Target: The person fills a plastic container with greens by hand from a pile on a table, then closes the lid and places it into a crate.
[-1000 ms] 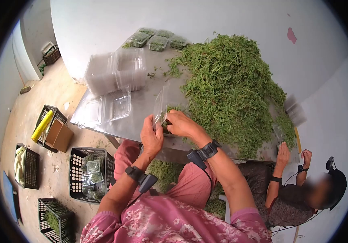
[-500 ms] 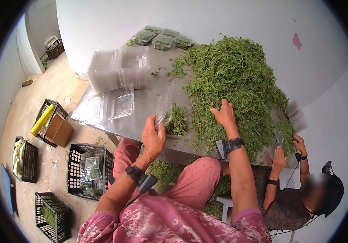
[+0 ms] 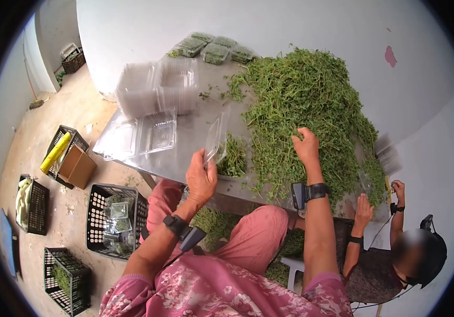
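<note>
My left hand [image 3: 202, 177] has its fingers closed on the raised lid of a clear plastic box [image 3: 215, 138] near the table's front edge. Green sprigs [image 3: 232, 158] fill the base of that box. Over the front of a large heap of green plants [image 3: 306, 84] is my right hand [image 3: 306, 148], its fingers bent together at the greens; what they pinch is too small to make out. Tall stacks of empty clear boxes [image 3: 155, 87] stand left of the heap, with an open empty box [image 3: 158, 134] in front of them.
Filled boxes [image 3: 215, 53] lie at the table's back. A co-worker [image 3: 380, 264] sits at the right, both hands near the heap's end. Left on the floor are black crates, one [image 3: 95, 216] holding filled boxes, another [image 3: 68, 280] holding greens. A cardboard box [image 3: 78, 168] leans in a further crate.
My right hand has moved slightly right over the heap, and its fingers have drawn together. My left hand stays at the lid. The co-worker's far hand has moved a little to the right.
</note>
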A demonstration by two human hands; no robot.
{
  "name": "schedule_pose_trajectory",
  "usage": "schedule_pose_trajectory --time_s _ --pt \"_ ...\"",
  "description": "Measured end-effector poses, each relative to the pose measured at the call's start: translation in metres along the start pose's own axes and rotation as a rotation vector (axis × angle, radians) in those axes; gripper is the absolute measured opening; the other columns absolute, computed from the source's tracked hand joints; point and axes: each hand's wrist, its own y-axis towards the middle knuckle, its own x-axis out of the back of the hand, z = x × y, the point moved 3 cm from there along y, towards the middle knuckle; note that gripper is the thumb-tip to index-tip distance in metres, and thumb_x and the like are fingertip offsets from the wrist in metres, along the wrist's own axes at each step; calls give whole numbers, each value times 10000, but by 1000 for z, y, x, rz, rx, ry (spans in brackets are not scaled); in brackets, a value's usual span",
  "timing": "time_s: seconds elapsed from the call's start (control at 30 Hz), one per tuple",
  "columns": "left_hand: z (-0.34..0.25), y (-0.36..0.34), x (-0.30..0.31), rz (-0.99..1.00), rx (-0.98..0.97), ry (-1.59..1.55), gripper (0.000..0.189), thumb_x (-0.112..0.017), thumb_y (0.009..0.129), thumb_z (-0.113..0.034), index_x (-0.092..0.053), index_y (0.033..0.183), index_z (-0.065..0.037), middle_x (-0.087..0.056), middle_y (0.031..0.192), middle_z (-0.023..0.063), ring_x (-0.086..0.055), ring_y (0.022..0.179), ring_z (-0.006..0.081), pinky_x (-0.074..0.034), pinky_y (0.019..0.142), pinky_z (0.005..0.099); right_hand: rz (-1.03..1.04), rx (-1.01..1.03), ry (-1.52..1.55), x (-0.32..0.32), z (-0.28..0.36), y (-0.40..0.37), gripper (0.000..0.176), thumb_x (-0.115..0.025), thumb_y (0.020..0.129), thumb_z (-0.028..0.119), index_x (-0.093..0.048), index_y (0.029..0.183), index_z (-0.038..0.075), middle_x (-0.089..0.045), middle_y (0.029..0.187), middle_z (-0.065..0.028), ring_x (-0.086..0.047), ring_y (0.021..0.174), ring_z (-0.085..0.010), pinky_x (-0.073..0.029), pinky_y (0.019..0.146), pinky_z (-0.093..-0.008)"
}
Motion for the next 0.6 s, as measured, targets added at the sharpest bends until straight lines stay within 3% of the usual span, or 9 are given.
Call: schedule_pose_trajectory --time_s 0.03,0.13,0.23,0.33,0.37,0.47,0.6 --pt "0 0 0 0 -3 -4 301 -553 903 -159 -510 1154 2 -597 975 223 -602 874 403 -484 764 435 -34 15 81 -5 -15 8 432 -670 885 190 -549 1266 28 -599 1215 -199 -620 1048 -349 -559 810 -498" --pt "0 0 0 -9 -19 -10 295 -551 906 -160 -514 1150 0 -595 972 217 -601 871 400 -483 762 435 56 150 -160 -3 -18 3 433 -686 867 202 -577 1240 12 -622 1201 -182 -670 943 -302 -555 761 -450" --pt "0 1 1 -8 -17 -29 285 -550 906 -159 -518 1141 0 -596 962 211 -601 866 398 -483 757 435 49 -42 170 19 -4 -8 436 -680 862 205 -588 1232 -8 -641 1168 -190 -696 807 -249 -543 725 -403" --pt "-5 0 2 -5 8 -21 282 -554 904 -161 -522 1134 -1 -597 963 205 -602 869 395 -483 759 434 45 -32 126 17 -4 -12 458 -664 871 210 -570 1251 -28 -644 1151 -205 -691 710 -207 -531 699 -375" --pt "-4 1 1 4 8 -25 283 -555 903 -162 -522 1134 -1 -597 965 205 -602 870 395 -482 760 434 128 -21 125 18 -7 -8 494 -664 873 214 -545 1270 -56 -631 1171 -222 -682 697 -195 -530 701 -381" --pt "-1 0 1 -9 12 -26 287 -554 891 -147 -521 1135 -2 -603 948 211 -602 861 397 -480 759 433 -22 -43 293 21 -5 -11 512 -663 876 212 -529 1262 -96 -630 1161 -241 -670 668 -192 -528 702 -389" --pt "-3 1 1 -35 -12 -15 299 -553 868 -122 -520 1140 -4 -615 910 227 -604 843 404 -477 754 435 44 27 461 29 20 -21 578 -657 877 163 -445 1324 -138 -609 1163 -221 -601 630 -101 -464 537 -270"
